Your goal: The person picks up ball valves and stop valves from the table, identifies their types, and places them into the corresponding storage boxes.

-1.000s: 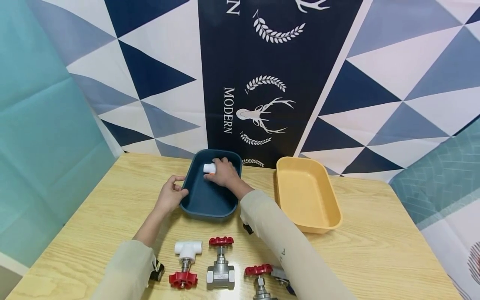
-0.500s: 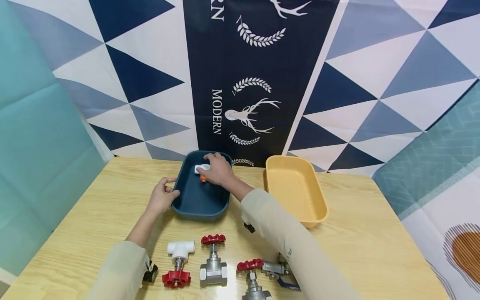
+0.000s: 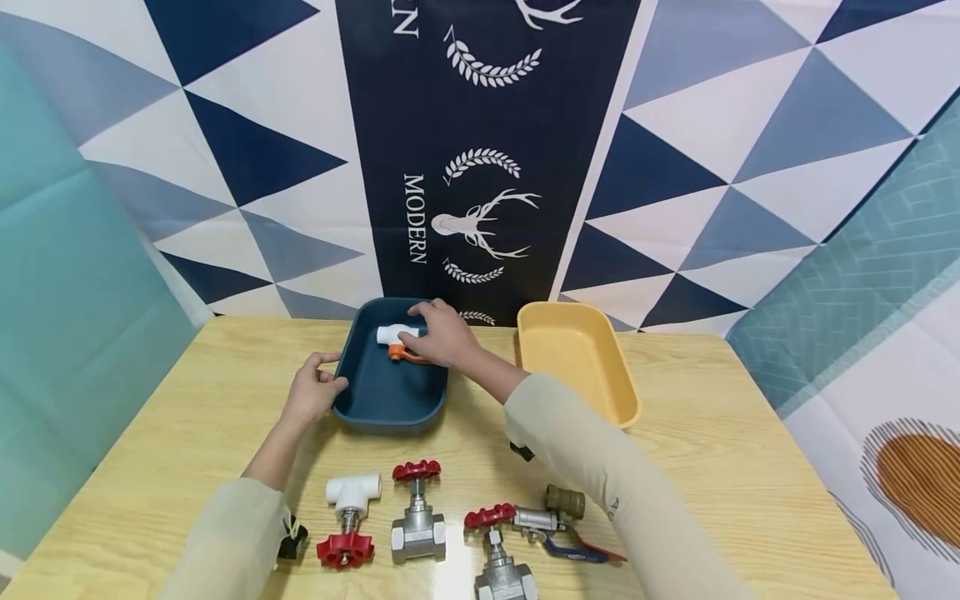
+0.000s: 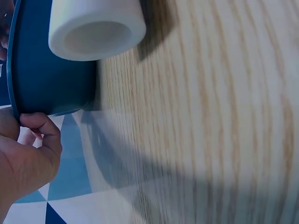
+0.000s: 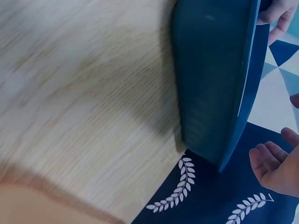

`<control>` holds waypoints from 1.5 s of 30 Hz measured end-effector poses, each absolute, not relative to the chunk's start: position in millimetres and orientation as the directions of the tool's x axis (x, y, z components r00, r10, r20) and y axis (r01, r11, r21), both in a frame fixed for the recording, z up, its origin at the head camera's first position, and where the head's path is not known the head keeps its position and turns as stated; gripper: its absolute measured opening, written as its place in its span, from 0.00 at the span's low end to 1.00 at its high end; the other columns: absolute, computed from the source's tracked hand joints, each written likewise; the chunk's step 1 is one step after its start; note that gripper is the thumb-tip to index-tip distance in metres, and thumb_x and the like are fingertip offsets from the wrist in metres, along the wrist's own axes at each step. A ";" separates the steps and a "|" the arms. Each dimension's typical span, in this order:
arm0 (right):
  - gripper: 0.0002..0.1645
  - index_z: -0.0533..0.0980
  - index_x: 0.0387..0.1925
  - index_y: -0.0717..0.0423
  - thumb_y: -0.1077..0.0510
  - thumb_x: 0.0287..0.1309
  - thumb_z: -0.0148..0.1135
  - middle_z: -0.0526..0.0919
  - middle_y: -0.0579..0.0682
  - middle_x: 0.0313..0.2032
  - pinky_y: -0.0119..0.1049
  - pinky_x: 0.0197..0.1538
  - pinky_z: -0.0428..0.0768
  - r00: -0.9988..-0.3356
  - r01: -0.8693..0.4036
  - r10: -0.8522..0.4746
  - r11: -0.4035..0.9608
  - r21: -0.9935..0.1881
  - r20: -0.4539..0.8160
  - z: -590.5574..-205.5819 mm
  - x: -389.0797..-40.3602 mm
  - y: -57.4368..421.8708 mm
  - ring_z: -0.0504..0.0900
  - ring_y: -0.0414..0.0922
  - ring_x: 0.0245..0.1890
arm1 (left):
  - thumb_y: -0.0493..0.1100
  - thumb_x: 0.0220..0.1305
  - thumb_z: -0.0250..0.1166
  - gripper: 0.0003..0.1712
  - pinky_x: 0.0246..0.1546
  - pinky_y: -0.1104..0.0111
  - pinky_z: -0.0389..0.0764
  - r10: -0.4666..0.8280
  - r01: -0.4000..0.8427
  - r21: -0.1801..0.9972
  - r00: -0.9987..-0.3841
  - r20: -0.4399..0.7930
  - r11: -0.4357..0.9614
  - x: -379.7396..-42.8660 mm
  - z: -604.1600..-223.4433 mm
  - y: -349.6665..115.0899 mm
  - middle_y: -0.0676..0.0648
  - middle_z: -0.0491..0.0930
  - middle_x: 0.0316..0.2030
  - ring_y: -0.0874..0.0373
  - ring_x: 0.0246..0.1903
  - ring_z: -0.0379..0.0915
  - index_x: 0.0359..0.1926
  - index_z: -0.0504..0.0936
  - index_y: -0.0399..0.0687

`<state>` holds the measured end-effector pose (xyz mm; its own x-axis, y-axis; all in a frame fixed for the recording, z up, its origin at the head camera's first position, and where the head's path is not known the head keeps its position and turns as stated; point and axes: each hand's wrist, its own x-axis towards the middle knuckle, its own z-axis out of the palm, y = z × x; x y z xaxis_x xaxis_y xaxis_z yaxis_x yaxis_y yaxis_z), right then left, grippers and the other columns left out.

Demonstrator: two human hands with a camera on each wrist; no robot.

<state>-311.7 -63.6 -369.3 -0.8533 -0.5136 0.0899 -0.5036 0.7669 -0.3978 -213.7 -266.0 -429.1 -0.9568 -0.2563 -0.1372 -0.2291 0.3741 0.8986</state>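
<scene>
A dark blue plastic bin (image 3: 386, 392) stands at the back of the table. My left hand (image 3: 311, 390) pinches its left rim, thumb inside and fingers outside; the left wrist view shows this hand (image 4: 35, 149) at the rim too. Inside the bin, toward its far end, lies a white plastic ball valve (image 3: 389, 335) with an orange lever handle (image 3: 396, 352). My right hand (image 3: 446, 335) hovers over the bin's right side, fingers spread apart beside the valve. Seen from the right wrist, this hand (image 5: 280, 163) has loosely bent fingers with nothing between them.
A yellow bin (image 3: 577, 358) stands to the right. In front lie a white tee valve with red handwheel (image 3: 349, 512), two metal gate valves with red wheels (image 3: 417, 529) (image 3: 504, 575), lever ball valves (image 3: 555, 533) and a brass fitting (image 3: 566, 502). A patterned cloth wall rises behind.
My right hand has let go of the white ball valve and drawn back to the right, uncovering the orange handle. The left hand stays on the rim. The head view has shifted slightly.
</scene>
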 end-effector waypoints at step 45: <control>0.27 0.74 0.55 0.54 0.46 0.57 0.62 0.77 0.50 0.51 0.42 0.53 0.75 -0.800 -0.571 -0.569 0.623 -0.534 0.192 -357.6 -256.4 29.2 0.75 0.49 0.52 | 0.35 0.62 0.56 0.26 0.23 0.72 0.68 -0.269 -0.222 0.860 -0.958 -0.104 0.459 -208.6 -428.0 -261.3 0.50 0.61 0.26 0.59 0.26 0.60 0.62 0.65 0.38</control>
<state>-256.4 29.2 -357.6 -0.7997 -0.5690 0.1916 -0.5712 0.6229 -0.5345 -208.6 -261.3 -428.0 -0.9575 -0.2690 -0.1039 -0.2222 0.4586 0.8604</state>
